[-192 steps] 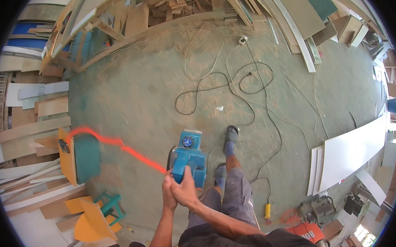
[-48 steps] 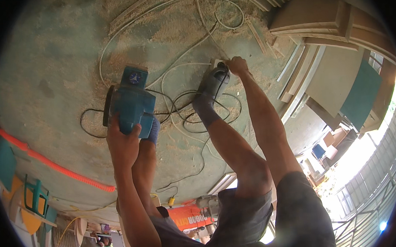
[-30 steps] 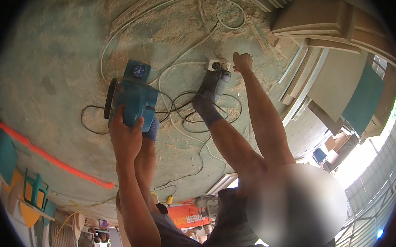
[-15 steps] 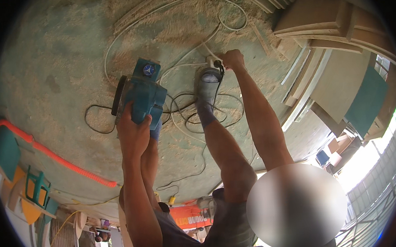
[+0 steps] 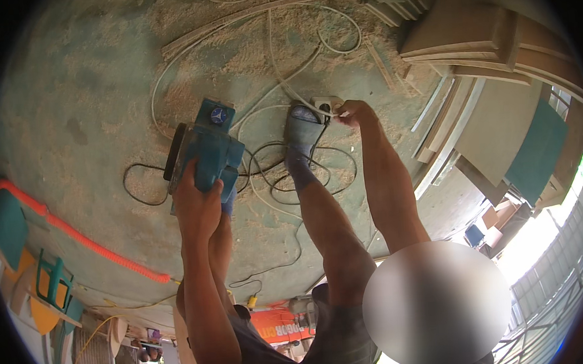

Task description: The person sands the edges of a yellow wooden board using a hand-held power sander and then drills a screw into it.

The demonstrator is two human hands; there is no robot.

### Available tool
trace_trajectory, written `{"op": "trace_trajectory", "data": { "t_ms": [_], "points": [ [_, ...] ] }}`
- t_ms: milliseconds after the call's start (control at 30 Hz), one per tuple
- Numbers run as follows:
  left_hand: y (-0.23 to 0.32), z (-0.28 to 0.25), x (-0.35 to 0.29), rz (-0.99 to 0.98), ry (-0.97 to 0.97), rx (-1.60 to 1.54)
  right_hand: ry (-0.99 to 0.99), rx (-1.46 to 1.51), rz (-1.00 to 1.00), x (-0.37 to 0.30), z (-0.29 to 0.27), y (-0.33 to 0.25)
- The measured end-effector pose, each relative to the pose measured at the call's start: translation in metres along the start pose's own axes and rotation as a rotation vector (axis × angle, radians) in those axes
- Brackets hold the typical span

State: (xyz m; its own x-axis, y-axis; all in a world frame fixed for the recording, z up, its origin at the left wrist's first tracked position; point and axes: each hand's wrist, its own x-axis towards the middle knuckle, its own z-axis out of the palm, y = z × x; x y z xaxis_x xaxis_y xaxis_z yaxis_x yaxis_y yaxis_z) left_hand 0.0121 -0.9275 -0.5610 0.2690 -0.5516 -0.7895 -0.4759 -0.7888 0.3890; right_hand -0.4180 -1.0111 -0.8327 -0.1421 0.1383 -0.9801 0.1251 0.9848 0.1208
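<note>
A teal electric hand planer (image 5: 214, 153) is in the grip of my left hand (image 5: 199, 210), held above the floor in front of my left leg. My right hand (image 5: 360, 114) is closed on the end of a white cord (image 5: 310, 107), beside the toe of my right slipper (image 5: 305, 119). Whether that end carries a plug is hard to see. Right by those fingers lies a small white power socket (image 5: 323, 102), with a black cord (image 5: 328, 122) running down from it.
Black and white cords lie in loops around my right foot, over a floor (image 5: 97, 126) strewn with wood shavings. An orange coiled hose (image 5: 90, 235) stretches along the left. Boards and panels (image 5: 499, 118) are stacked on the right. A thin wooden strip (image 5: 230, 24) lies ahead.
My right hand has come back toward me and now pinches the white cord, which runs in a new line across the floor ahead. The planer has dropped slightly nearer, still in my left hand.
</note>
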Motion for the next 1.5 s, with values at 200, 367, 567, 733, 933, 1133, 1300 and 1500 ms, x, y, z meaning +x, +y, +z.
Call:
{"op": "trace_trajectory", "data": {
  "t_ms": [200,367,567,733,933,1133,1300,1500],
  "points": [
    [0.002,0.001,-0.001,0.046,0.024,0.053,0.007,0.654,0.47,0.031,-0.032,-0.02],
    [-0.004,-0.007,-0.006,0.033,0.053,0.057,0.183,0.808,0.393,-0.014,0.034,-0.018],
    [-0.005,0.004,-0.001,0.084,0.045,0.155,0.058,0.819,0.152,0.039,-0.007,0.015],
    [-0.005,0.001,-0.005,0.049,-0.007,0.132,0.196,0.946,0.384,-0.017,0.038,-0.007],
    [-0.002,0.001,-0.003,0.043,0.003,0.044,0.178,0.571,0.125,0.017,0.029,0.016],
    [-0.002,0.001,0.0,0.068,-0.008,0.066,0.207,-0.107,-0.155,0.027,0.0,0.023],
    [-0.001,0.0,0.0,0.067,0.006,0.096,0.348,-0.05,-0.188,0.012,0.024,0.034],
    [-0.007,0.001,0.0,0.108,0.002,0.096,0.428,-0.069,-0.114,0.013,0.016,0.045]
  ]
}}
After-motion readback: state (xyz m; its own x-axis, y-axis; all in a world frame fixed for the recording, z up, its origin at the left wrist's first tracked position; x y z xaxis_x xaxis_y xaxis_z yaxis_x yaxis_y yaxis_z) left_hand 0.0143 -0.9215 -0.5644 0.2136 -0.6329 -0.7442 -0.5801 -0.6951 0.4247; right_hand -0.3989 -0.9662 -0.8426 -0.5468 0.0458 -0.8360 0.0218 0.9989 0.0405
